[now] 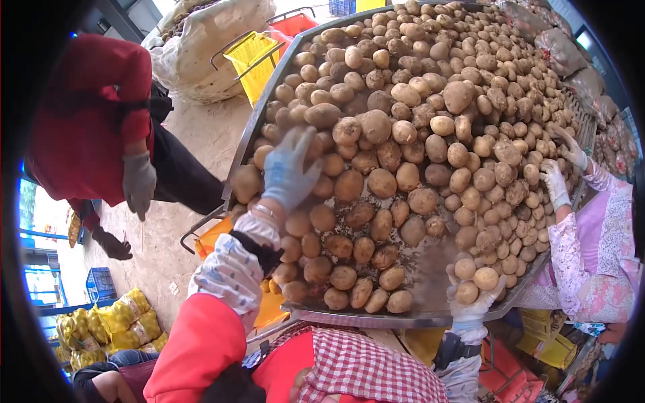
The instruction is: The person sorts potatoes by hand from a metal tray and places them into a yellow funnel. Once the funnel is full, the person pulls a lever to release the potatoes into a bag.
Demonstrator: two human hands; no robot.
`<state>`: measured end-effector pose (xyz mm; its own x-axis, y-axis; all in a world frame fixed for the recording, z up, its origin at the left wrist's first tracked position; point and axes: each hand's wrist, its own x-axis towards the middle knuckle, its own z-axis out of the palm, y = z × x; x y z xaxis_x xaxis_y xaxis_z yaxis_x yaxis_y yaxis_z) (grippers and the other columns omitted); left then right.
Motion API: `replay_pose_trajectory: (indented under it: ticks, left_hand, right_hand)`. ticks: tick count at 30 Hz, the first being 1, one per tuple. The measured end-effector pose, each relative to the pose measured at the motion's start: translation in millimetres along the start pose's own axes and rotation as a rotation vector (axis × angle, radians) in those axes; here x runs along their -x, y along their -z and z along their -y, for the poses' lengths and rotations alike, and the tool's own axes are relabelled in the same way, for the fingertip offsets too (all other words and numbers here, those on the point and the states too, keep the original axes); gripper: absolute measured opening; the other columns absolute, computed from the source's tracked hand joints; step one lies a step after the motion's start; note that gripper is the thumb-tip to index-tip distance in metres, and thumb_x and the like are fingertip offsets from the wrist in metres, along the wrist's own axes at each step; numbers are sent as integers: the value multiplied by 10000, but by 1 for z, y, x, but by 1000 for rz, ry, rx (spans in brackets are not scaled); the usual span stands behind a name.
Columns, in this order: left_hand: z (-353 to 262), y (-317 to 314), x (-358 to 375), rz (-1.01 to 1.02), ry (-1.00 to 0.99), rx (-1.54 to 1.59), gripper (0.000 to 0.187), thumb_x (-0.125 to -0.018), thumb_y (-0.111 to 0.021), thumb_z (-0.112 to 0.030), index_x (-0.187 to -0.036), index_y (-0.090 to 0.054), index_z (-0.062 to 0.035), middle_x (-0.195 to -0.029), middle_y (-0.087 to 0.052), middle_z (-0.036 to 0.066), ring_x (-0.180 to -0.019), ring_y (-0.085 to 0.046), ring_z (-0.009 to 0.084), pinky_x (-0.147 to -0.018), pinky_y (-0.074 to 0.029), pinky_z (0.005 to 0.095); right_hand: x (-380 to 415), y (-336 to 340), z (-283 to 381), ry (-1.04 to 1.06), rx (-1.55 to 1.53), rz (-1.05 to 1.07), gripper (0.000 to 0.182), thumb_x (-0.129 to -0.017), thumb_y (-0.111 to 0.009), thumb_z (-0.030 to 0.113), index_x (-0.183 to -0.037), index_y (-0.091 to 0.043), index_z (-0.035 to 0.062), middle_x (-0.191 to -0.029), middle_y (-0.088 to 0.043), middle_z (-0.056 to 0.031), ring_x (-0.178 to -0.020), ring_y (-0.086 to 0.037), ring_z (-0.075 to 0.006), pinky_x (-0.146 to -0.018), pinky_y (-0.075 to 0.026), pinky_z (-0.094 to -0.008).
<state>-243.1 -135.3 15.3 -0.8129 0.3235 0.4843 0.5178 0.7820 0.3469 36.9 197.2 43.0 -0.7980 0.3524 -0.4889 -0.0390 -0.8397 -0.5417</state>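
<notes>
Potatoes [382, 183] cover a large metal-rimmed sorting table [376, 318]. My left hand [290, 168], in a pale blue-white glove, lies over the potatoes near the left rim. Its fingers are spread and slightly blurred, and no potato shows in its grasp. At the near right edge, my right hand [474, 303], in a white glove, is turned palm up with its fingers curled around three potatoes [486, 278]. Between the hands, part of the soil-specked table surface shows through the thinner layer of potatoes.
A co-worker's gloved hands [555, 181] touch the pile at right. Another person in red [94, 121] stands at left. A yellow basket [254, 64] and an orange basket [213, 238] hang by the left rim. Yellow net bags [111, 326] sit on the floor; sacks [560, 52] line the right.
</notes>
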Motion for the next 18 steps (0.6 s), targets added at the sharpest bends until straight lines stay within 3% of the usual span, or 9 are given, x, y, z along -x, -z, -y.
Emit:
replay_pose_trajectory:
  ticks: [1,3,5,7,11,12,14,17,18]
  left_hand:
    - [-17,5,16,-41,64,70,642,-760,-726,-227,-1351,-496,-123,-1211,-552,153,-1030,-601,338,-800,-511,445]
    - [-47,28,30,287,154,356,685,-728,-749,-267,-1349,-498,-124,-1248,-546,157,-1077,-583,350,-868,-484,461]
    - [-78,29,71,339,-200,12,769,-699,-726,-393,-1370,-484,-108,-1337,-484,228,-1226,-485,420,-1034,-370,565]
    - [-81,22,96,332,-220,25,848,-675,-737,-489,-1387,-474,-111,-1425,-431,227,-1325,-393,435,-1104,-284,592]
    - [-45,11,73,351,-93,-142,890,-740,-690,-553,-1462,-405,-117,-1499,-330,232,-1406,-269,441,-1163,-186,572]
    - [-36,9,63,370,-32,-102,894,-758,-675,-551,-1481,-375,-119,-1515,-300,238,-1426,-223,444,-1170,-162,574]
    - [-31,0,72,353,4,-180,920,-775,-663,-552,-1482,-347,-56,-1533,-275,242,-1437,-203,448,-1178,-146,561]
    - [-56,14,116,409,-77,13,935,-803,-652,-540,-1427,-340,83,-1524,-292,273,-1441,-205,467,-1185,-159,541]
    - [-64,27,119,441,-116,61,756,-819,-661,-485,-1347,-486,27,-1403,-474,254,-1366,-370,457,-1146,-289,520]
  right_hand:
    - [2,-6,-1,-4,-48,-62,834,-825,-455,804,-1331,-516,145,-1268,-586,-182,-986,-648,-399,-487,-584,-383]
    - [-2,-5,-6,-1,-70,-150,846,-820,-469,802,-1302,-538,110,-1263,-599,-142,-1006,-641,-402,-484,-572,-382]
    - [-14,12,-8,-30,-58,-43,818,-820,-481,794,-1318,-530,147,-1273,-595,-123,-1060,-605,-398,-522,-580,-398]
    - [-18,8,-7,-21,-12,10,754,-830,-487,779,-1300,-537,192,-1236,-612,-85,-1063,-599,-378,-574,-571,-381]
    - [-48,-10,-9,168,521,-146,738,-887,-410,758,-1109,-607,82,-1067,-675,-64,-849,-648,-179,-530,-494,-301]
    - [-60,-6,-18,246,623,-160,608,-916,-524,644,-1106,-607,72,-1036,-674,-67,-812,-626,-164,-567,-488,-280]
    - [-68,2,-33,212,895,17,476,-868,-713,467,-1101,-614,64,-1102,-653,-82,-869,-624,-169,-681,-507,-279]
    - [-65,-15,-64,748,1530,61,425,-712,-845,359,-911,-665,31,-1240,-579,-177,-1057,-594,-306,-928,-484,-415]
    - [-55,-21,-64,868,1706,105,423,-684,-854,351,-887,-667,31,-1242,-574,-193,-1073,-588,-338,-939,-478,-445]
